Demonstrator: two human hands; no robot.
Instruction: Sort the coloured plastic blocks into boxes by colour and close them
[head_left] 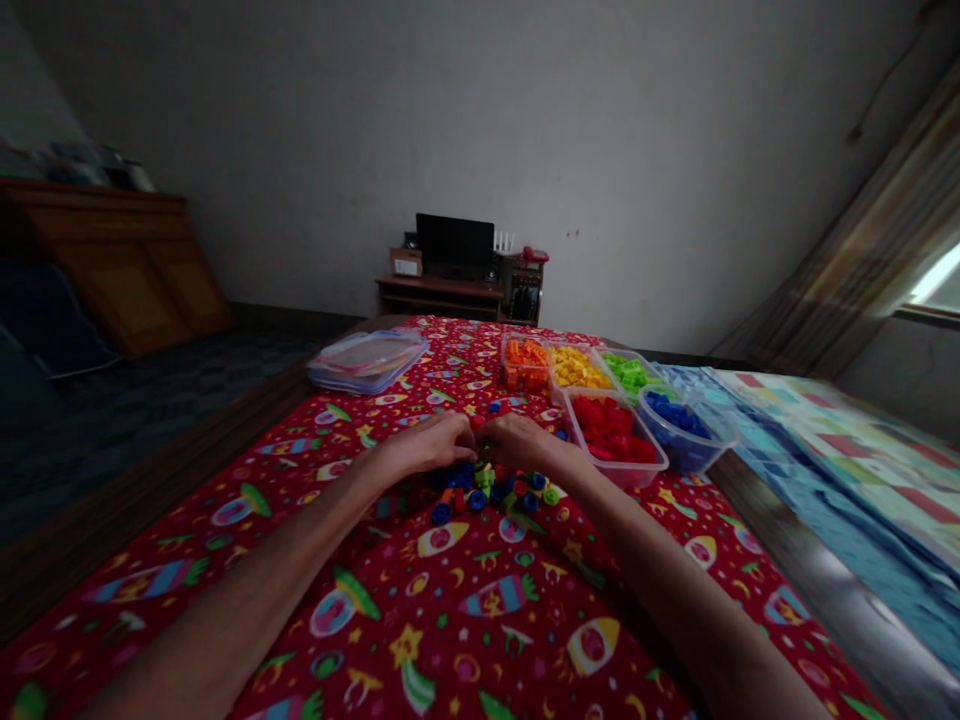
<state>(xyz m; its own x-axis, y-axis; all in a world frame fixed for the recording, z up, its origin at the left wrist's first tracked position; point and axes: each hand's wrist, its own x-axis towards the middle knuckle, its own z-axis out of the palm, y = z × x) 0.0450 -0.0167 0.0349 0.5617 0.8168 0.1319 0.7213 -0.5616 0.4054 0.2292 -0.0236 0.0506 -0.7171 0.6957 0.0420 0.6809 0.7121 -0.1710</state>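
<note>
My left hand (444, 440) and my right hand (516, 440) meet at their fingertips over a small pile of toy building bricks (486, 482). Both hands have curled fingers. A bit of red shows between them, but what they pinch is mostly hidden. The mixed pile holds blue, green, red and orange bricks, some with round wheel-like parts. Just right of my right hand stands a clear tub of red bricks (611, 430). Beside it is a round tub of blue bricks (679, 418). Behind them are containers of orange bricks (526, 362), yellow bricks (577, 368) and green bricks (628, 373).
A red patterned cloth (465, 655) covers the table. Stacked clear lids (369, 360) lie at its far left. To the right is a bed with a checked cover (847, 430). A desk with a monitor (455, 245) stands against the far wall.
</note>
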